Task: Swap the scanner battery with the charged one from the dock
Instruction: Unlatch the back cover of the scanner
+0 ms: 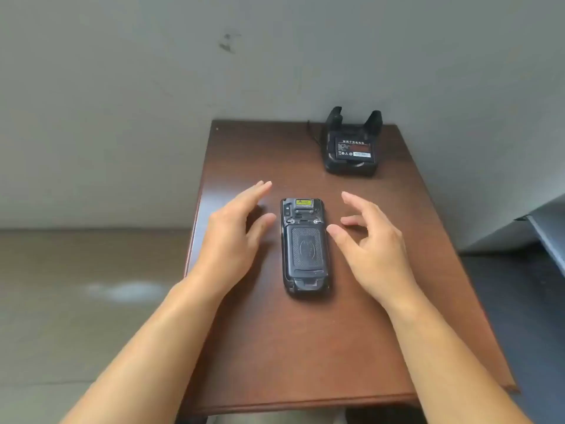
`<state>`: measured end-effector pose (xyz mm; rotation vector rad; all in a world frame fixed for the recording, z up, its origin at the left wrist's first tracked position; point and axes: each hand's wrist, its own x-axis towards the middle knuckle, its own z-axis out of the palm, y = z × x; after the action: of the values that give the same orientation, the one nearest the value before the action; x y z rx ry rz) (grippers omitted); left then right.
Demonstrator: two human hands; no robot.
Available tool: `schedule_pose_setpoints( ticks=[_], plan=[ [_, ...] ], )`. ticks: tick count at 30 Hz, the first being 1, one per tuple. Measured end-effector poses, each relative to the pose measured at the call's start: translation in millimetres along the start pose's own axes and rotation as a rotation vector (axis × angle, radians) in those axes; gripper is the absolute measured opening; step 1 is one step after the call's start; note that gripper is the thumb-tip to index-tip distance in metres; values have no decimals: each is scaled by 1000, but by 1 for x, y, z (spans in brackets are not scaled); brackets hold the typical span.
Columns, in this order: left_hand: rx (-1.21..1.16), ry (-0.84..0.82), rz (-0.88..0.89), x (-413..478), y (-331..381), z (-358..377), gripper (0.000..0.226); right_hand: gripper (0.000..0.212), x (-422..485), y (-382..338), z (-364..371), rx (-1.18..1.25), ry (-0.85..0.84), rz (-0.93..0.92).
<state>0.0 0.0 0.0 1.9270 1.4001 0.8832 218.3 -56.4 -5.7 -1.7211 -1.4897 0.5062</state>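
A black handheld scanner (305, 247) lies face down in the middle of the brown wooden table (305, 347), its textured battery cover closed on the back. My left hand (235, 237) hovers just left of it, fingers spread and empty. To the scanner's right, my right hand (371, 246) is open, its thumb tip close to the scanner's edge. At the table's far right corner stands a black charging dock (351, 166) with a labelled battery (354, 149) seated in its slot.
A grey wall stands right behind the table. The floor lies to the left, beyond the table's left edge. A dark grey slanted object (547, 234) sits off the table's right side. A thin cable (312, 133) runs behind the dock.
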Motion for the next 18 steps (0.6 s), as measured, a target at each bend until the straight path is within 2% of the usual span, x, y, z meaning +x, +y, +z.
schedule_pose_setpoints(
  ticks=[3, 6, 11, 18],
  plan=[
    [32, 41, 36, 17, -9, 11, 41, 48, 26, 7, -3, -89, -73, -64],
    [40, -31, 58, 26, -11, 13, 39, 42, 38, 9, -6, -114, -142, -116],
    [31, -120, 49, 34, -11, 4, 38, 30, 40, 15, -8, 2, -174, -142],
    [45, -181, 6, 39, -8, -1, 40, 25, 43, 19, -5, 50, -156, -175]
  ],
)
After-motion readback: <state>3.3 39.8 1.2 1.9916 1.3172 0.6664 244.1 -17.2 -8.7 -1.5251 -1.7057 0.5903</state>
